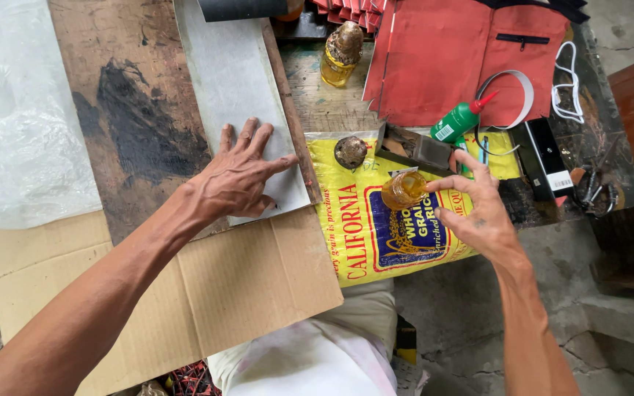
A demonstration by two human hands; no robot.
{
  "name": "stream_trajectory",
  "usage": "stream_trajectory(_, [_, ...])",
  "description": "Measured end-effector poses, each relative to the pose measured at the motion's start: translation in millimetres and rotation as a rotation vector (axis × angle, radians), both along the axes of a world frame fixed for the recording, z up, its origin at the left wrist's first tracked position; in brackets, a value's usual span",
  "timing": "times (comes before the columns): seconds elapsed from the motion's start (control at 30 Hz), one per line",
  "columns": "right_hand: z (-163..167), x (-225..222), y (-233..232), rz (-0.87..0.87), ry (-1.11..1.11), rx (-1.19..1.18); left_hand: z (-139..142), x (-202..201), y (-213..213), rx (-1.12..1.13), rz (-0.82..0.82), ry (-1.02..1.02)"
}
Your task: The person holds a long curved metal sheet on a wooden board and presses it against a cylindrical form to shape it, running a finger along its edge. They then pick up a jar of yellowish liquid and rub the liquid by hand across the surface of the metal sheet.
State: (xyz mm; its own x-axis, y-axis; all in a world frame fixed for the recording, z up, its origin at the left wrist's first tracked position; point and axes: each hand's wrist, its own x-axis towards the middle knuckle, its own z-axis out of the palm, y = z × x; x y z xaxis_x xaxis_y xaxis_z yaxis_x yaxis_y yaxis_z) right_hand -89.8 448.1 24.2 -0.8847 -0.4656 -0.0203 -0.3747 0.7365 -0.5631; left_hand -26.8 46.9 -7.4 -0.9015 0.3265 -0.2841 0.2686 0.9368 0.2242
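Observation:
My left hand (240,176) lies flat, fingers spread, on a pale grey sheet (232,81) that rests on a dark stained board (133,117). My right hand (475,209) grips a small open jar of amber liquid (403,189) between thumb and fingers, over a yellow printed sack (354,235). The jar's crusted lid (350,151) lies on the sack just to its left.
A brown cardboard sheet (185,293) lies near me. Farther off are an amber bottle (340,53), red fabric with a zip (456,59), a green squeeze bottle (460,121), a small metal tray (416,149), a black box (548,158) and clear plastic (16,110).

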Motion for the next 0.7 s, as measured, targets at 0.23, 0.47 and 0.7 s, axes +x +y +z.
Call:
stream_trajectory(0.23, [0.1, 22.4, -6.6, 0.016, 0.084, 0.084, -4.1, -0.3, -0.7, 0.012, -0.007, 0.011])
stream_trajectory(0.47, [46.9, 59.1, -36.1, 0.021, 0.035, -0.51, -7.6, -2.4, 2.6, -0.011, -0.001, 0.041])
stream_trajectory(0.7, [-31.3, 135.2, -142.5, -0.049, -0.933, -0.977, -9.4, -6.0, 10.1, -0.02, 0.021, 0.057])
